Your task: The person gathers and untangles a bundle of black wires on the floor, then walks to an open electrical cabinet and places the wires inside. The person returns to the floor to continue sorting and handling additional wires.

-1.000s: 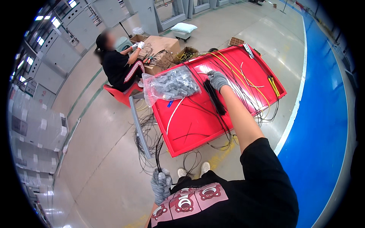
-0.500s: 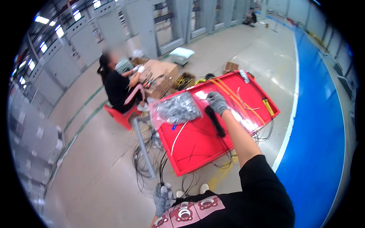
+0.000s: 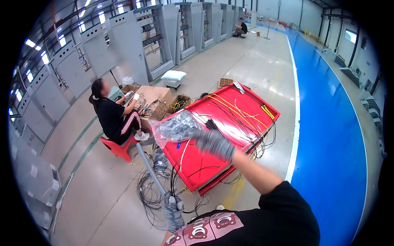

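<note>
My left hand point(image 3: 173, 213), in a grey striped glove, is closed around several black cables point(image 3: 172, 180) low in front of my body. Those cables trail down toward the floor and the table's near side. My gloved right hand point(image 3: 215, 144) is stretched out over the red tray-like table point(image 3: 195, 166); motion smears its fingers, so what they hold, if anything, is not clear. Beside its fingertips lies a clear plastic bag point(image 3: 170, 130) of small grey parts. A black bundle point(image 3: 211, 124) shows just beyond the hand, partly covered by it.
Yellow strips point(image 3: 236, 107) and thin black wires lie across the table. A grey bar point(image 3: 150, 169) sticks out at its left, above coiled cables point(image 3: 147, 190) on the floor. A co-worker point(image 3: 113, 110) sits on a red chair at a cardboard box point(image 3: 156, 96). Grey cabinets point(image 3: 127, 45) stand behind.
My right hand has swung left and nearer from the table's far middle toward the bag. The view has tilted up, and more thin black wires now show across the table. My left hand stays on the cables.
</note>
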The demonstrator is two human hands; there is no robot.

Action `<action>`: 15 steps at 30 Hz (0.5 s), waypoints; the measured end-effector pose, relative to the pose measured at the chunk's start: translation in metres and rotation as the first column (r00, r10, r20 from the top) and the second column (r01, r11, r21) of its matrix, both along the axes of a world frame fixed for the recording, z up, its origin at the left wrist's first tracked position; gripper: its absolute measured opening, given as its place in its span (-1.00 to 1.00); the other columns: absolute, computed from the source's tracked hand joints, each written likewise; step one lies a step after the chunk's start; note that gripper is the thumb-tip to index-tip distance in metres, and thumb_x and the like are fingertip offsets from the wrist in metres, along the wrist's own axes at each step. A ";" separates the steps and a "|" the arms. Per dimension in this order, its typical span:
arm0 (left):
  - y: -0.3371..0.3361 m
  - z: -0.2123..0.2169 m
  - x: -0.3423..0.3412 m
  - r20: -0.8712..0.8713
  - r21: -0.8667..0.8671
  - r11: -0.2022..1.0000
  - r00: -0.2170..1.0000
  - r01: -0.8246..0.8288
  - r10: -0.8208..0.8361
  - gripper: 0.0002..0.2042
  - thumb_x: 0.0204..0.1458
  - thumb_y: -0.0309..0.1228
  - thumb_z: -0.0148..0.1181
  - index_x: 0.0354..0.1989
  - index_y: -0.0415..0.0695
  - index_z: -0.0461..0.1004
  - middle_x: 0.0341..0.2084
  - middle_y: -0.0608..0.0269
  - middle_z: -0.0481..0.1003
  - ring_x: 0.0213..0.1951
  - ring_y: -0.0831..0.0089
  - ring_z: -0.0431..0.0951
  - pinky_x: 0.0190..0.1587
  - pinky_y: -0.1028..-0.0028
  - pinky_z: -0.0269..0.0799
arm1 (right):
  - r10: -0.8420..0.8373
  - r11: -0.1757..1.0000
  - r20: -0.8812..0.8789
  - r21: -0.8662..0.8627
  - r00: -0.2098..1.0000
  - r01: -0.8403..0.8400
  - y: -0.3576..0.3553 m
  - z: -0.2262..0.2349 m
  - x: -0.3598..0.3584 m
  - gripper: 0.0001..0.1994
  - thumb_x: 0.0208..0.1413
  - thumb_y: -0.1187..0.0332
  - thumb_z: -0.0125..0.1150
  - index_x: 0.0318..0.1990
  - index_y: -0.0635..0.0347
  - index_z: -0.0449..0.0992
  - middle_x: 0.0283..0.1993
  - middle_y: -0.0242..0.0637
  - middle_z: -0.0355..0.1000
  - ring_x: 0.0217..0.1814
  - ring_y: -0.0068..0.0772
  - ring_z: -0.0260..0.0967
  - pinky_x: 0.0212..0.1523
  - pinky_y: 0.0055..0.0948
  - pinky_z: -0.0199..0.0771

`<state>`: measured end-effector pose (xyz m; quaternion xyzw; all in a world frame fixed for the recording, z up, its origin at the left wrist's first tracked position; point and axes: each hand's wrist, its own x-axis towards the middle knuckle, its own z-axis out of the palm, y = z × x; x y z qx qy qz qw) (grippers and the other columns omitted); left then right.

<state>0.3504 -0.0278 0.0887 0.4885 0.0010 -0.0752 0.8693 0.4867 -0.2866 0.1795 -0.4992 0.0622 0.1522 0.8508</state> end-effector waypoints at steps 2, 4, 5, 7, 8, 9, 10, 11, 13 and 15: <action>0.001 0.009 0.001 0.035 -0.018 1.000 0.999 -0.019 0.020 -0.60 0.11 -0.26 0.06 0.09 -0.16 0.27 -0.68 0.44 0.24 -0.67 0.68 0.21 -0.67 0.69 0.06 | 0.241 0.956 0.071 -0.187 0.968 -0.224 0.036 -0.003 -0.055 -0.81 0.08 0.37 0.08 -0.14 0.14 0.36 -0.39 -0.40 0.42 -0.54 -0.58 0.39 -0.60 -0.59 0.39; -0.002 0.028 0.004 0.003 0.065 0.990 0.992 0.126 -0.126 -0.55 0.13 -0.27 0.03 0.18 -0.13 0.19 -0.66 0.45 0.22 -0.62 0.70 0.18 -0.61 0.69 0.08 | 0.417 0.839 0.172 -0.450 0.892 -0.306 0.063 -0.041 -0.079 -0.79 0.11 0.46 0.04 -0.14 0.17 0.20 -0.41 -0.43 0.37 -0.55 -0.61 0.38 -0.61 -0.61 0.39; -0.001 0.036 0.003 0.018 0.122 0.980 0.987 0.158 -0.161 -0.56 0.13 -0.27 0.02 0.17 -0.13 0.20 -0.66 0.46 0.22 -0.61 0.71 0.18 -0.59 0.69 0.08 | 0.390 0.866 0.211 -0.413 0.896 -0.280 0.079 -0.046 -0.091 -0.79 0.10 0.45 0.07 -0.14 0.18 0.22 -0.41 -0.43 0.37 -0.54 -0.63 0.37 -0.61 -0.62 0.38; 0.008 0.035 0.003 0.040 0.188 0.967 0.982 0.173 -0.184 -0.66 0.14 -0.27 0.00 0.05 -0.15 0.33 -0.63 0.46 0.26 -0.57 0.71 0.18 -0.54 0.67 0.11 | 0.341 0.889 0.236 -0.395 0.910 -0.231 0.096 -0.033 -0.108 -0.78 0.08 0.42 0.12 -0.15 0.19 0.26 -0.41 -0.43 0.36 -0.52 -0.65 0.36 -0.58 -0.63 0.39; 0.015 0.037 0.003 0.067 0.265 0.951 0.980 0.162 -0.185 -0.69 0.15 -0.27 -0.01 0.00 -0.16 0.36 -0.60 0.45 0.28 -0.57 0.71 0.19 -0.54 0.66 0.12 | 0.332 0.886 0.221 -0.408 0.917 -0.222 0.100 -0.026 -0.111 -0.77 0.07 0.41 0.14 -0.15 0.19 0.28 -0.41 -0.43 0.36 -0.50 -0.65 0.36 -0.56 -0.63 0.39; 0.021 0.039 0.003 0.075 0.341 0.928 0.979 0.153 -0.189 -0.72 0.15 -0.27 -0.02 -0.06 -0.16 0.38 -0.58 0.43 0.30 -0.56 0.71 0.20 -0.53 0.66 0.12 | 0.322 0.883 0.192 -0.415 0.927 -0.221 0.104 -0.022 -0.116 -0.76 0.06 0.39 0.17 -0.16 0.20 0.29 -0.41 -0.42 0.36 -0.49 -0.66 0.35 -0.54 -0.63 0.39; 0.027 0.041 0.005 0.082 0.416 0.898 0.978 0.140 -0.191 -0.74 0.15 -0.26 -0.02 -0.11 -0.17 0.41 -0.56 0.41 0.32 -0.56 0.70 0.21 -0.53 0.65 0.13 | 0.319 0.837 0.209 -0.519 0.925 -0.172 0.106 -0.018 -0.119 -0.74 0.02 0.36 0.22 -0.17 0.20 0.33 -0.38 -0.41 0.38 -0.43 -0.61 0.36 -0.43 -0.58 0.42; 0.028 0.036 0.006 0.065 0.411 0.898 0.978 0.155 -0.199 -0.75 0.16 -0.25 -0.04 -0.21 -0.19 0.41 -0.48 0.34 0.35 -0.50 0.64 0.27 -0.46 0.61 0.20 | 0.239 0.871 0.377 -0.491 0.895 -0.026 0.107 -0.029 -0.122 -0.75 0.01 0.37 0.23 -0.19 0.19 0.35 -0.38 -0.41 0.39 -0.42 -0.58 0.37 -0.39 -0.55 0.42; 0.027 0.030 0.013 0.103 0.422 0.899 0.979 0.116 -0.175 -0.73 0.16 -0.25 -0.05 -0.19 -0.21 0.40 -0.44 0.28 0.36 -0.41 0.55 0.32 -0.37 0.54 0.26 | 0.172 0.770 0.505 -0.605 0.846 0.205 0.112 -0.046 -0.132 -0.80 -0.01 0.42 0.24 -0.24 0.19 0.39 -0.40 -0.43 0.40 -0.39 -0.55 0.37 -0.33 -0.53 0.42; 0.026 0.034 0.012 0.094 0.375 0.923 0.987 0.086 -0.130 -0.73 0.16 -0.25 -0.06 -0.18 -0.21 0.40 -0.40 0.27 0.36 -0.35 0.45 0.33 -0.27 0.50 0.29 | 0.168 0.550 0.560 -0.736 0.811 0.395 0.113 -0.044 -0.138 -0.88 -0.03 0.46 0.23 -0.33 0.23 0.44 -0.47 -0.41 0.39 -0.43 -0.56 0.35 -0.37 -0.51 0.40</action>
